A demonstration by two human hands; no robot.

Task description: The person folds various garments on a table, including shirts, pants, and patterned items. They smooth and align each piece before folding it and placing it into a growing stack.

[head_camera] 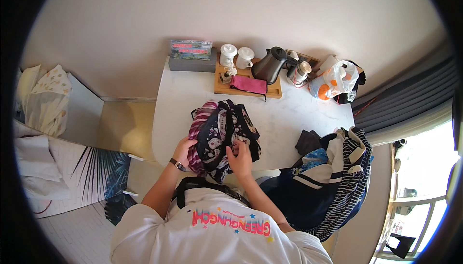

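A crumpled bundle of dark patterned cloth [213,141] rests at the front of the white marbled table. Its print is black with pale and pink figures. Along its left side runs cloth with purple and white stripes [205,117]. My left hand [185,151], with a watch on the wrist, grips this striped edge, thumb on top. My right hand [240,158] is at the right part of the bundle, its fingers bent among the dark folds. Whether those fingers pinch the cloth cannot be made out. The underside of the bundle is hidden.
On the table [285,126] stand a wooden tray [276,92] with lidded white mugs [228,54], a kettle [269,66] and a pink pouch [249,84]. A grey box [191,65] and a plastic bag [334,81] flank it. Clothes [336,177] cover a chair at right.
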